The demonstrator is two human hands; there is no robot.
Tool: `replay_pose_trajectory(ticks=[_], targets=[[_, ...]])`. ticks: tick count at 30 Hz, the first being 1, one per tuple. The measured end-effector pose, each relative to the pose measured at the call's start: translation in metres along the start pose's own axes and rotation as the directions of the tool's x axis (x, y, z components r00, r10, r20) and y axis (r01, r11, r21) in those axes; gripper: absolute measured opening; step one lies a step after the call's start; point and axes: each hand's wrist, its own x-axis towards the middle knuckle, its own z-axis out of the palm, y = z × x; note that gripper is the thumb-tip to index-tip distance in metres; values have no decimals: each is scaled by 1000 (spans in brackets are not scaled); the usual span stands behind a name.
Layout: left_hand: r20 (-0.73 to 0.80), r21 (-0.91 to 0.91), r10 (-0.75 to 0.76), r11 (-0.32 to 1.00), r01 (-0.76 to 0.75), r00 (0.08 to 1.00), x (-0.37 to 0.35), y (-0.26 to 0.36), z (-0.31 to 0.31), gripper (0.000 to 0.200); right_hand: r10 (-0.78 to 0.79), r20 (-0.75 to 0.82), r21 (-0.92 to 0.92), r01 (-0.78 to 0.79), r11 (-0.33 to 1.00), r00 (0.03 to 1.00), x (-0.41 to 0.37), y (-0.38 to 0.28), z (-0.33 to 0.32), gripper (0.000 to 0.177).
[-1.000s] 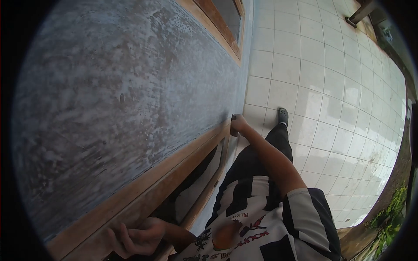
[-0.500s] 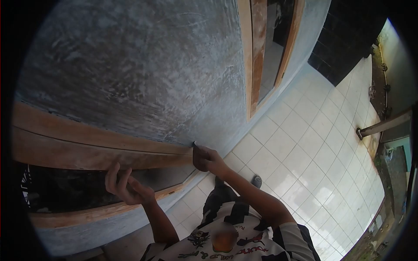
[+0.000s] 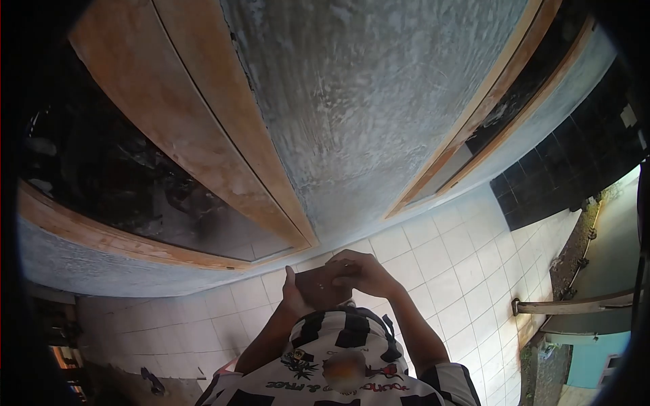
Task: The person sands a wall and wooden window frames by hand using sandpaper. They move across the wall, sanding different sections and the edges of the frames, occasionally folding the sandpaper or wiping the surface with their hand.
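Observation:
In front of my chest, both hands meet at a flat reddish-brown sheet that looks like sandpaper (image 3: 318,287). My left hand (image 3: 293,296) holds its left edge, thumb pointing up. At the right side, my right hand (image 3: 362,272) curls its fingers over the sheet, hiding part of it. The wooden window frame (image 3: 223,145) stands just beyond my hands, its lower corner near them; neither hand touches it. Its orange-brown surface has pale patches, and dark glass (image 3: 145,179) sits inside it.
A grey plastered wall (image 3: 359,101) separates this frame from a second wooden window frame (image 3: 467,125) at the right. White floor tiles (image 3: 433,271) run below the wall. Black tiles (image 3: 562,169) and a wooden post (image 3: 569,306) are further right.
My right hand has left the frame's lower corner and come to my chest. My left hand, open beside the frame before, now holds the sandpaper too. The view has turned.

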Motion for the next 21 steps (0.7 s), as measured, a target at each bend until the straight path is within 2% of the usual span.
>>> replay_pose_trajectory(ticks=[1,2,4,5,6,8,9,11,12,14,15,16,18,20,21], targets=[[-45,85,49,995,-45,998,2,3,10,106,8,-66,7,-7,1000,998,0,-5,-3,40],[-38,76,67,995,-64,997,0,4,6,106,15,-55,-9,-16,1000,998,1,-10,-6,40],[-208,458,32,886,69,978,-11,8,-11,93,72,-198,-104,-94,990,978,3,-17,-11,44],[-489,405,-19,881,246,872,-24,5,-17,79,-4,-206,-168,-31,985,979,6,-11,-13,48],[-491,399,-4,888,229,871,-26,7,-15,79,1,-188,-177,-35,984,982,10,-16,-11,48],[-620,344,-16,893,291,785,-23,15,-6,70,-43,-210,-232,-6,973,977,17,-32,-6,47],[-617,349,9,899,264,787,-23,17,-5,70,-49,-186,-248,2,969,981,23,-40,-6,47],[-612,305,57,937,168,789,-26,21,-6,67,-257,-278,-490,94,867,926,32,-53,-5,50],[-612,315,88,939,140,786,-27,22,-4,67,-268,-248,-498,115,859,931,36,-58,-9,50],[-695,253,46,950,185,717,-26,20,1,70,-475,-318,-639,184,746,820,43,-70,-31,48],[-733,270,44,935,231,679,-24,16,-2,70,-611,-272,-756,227,613,744,44,-80,-44,43],[-736,281,86,941,189,671,-21,11,-6,70,-731,-205,-849,254,464,651,43,-90,-58,40],[-788,243,121,962,124,603,-11,-7,-18,69,-870,-114,-917,287,278,479,43,-106,-88,32],[-795,260,226,965,-21,562,9,-37,-64,65,-954,-27,-957,269,111,298,44,-113,-120,27],[-812,309,318,946,-101,490,24,-48,-76,61,-972,43,-968,249,16,229,44,-117,-136,27]])
